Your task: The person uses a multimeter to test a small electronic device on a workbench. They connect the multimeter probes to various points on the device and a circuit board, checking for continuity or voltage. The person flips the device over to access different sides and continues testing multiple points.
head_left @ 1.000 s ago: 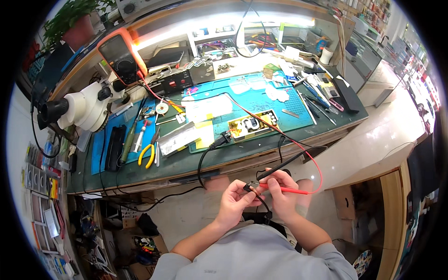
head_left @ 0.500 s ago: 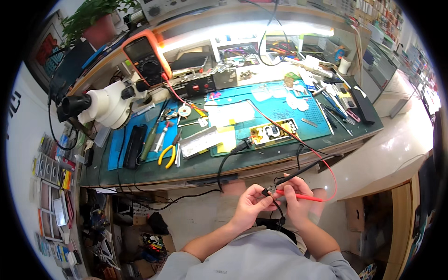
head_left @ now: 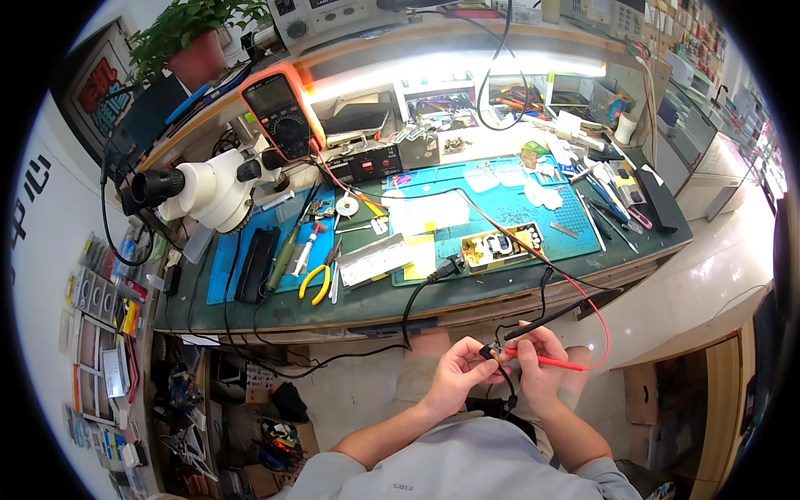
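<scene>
Lower centre of the frame, I have the black connector [head_left: 487, 352] pinched in the narrow grip of the left hand [head_left: 454, 379]. My other grip, the right hand [head_left: 540, 368], holds the red probe [head_left: 560, 363] and black probe [head_left: 560, 313]; I can't tell whether their tips touch the connector. Above, an opened electronics box [head_left: 502, 247] sits on the tabletop [head_left: 375, 297].

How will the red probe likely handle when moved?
The red probe is probably stiff: its body looks straight. Its lead seems floppy, bending in a loose curve, and may tug. Being slim, the probe is likely light.
</scene>
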A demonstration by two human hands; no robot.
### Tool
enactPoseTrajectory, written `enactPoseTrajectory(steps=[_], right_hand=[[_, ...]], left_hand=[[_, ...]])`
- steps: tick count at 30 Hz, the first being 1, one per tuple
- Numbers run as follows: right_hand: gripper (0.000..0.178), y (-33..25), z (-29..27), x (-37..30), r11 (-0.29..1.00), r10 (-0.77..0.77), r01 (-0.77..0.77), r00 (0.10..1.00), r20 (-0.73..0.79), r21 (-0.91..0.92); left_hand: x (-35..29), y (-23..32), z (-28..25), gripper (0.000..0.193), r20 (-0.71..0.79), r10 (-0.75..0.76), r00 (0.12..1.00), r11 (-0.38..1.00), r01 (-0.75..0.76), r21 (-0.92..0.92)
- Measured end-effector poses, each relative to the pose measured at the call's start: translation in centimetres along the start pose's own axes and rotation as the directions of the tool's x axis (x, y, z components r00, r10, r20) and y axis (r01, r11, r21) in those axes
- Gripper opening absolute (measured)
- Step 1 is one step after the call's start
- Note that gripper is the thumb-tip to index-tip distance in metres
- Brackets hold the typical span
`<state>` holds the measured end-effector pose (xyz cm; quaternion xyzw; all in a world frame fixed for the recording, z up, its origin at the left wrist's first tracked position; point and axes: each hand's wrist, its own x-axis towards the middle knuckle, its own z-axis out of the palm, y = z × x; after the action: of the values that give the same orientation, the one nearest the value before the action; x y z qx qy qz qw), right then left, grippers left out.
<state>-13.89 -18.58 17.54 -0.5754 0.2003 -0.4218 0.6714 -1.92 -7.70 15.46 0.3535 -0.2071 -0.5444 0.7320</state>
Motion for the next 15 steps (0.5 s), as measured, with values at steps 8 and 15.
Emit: enactPoseTrajectory(steps=[8,15], right_hand=[[0.026,0.37,-0.27,-0.36,1.000,0.016,-0.016,1.000,-0.004,0.012],[0.026,0.95,-0.58,-0.59,1.000,-0.012,0.012,1.000,0.002,-0.010]], left_hand=[[-0.12,-0.10,-0.08,0.012,0.001,-0.010,1.000,1.000,0.010,0.013],[-0.13,-0.09,-0.03,0.012,0.004,-0.016,1.000,1.000,0.016,0.018]])
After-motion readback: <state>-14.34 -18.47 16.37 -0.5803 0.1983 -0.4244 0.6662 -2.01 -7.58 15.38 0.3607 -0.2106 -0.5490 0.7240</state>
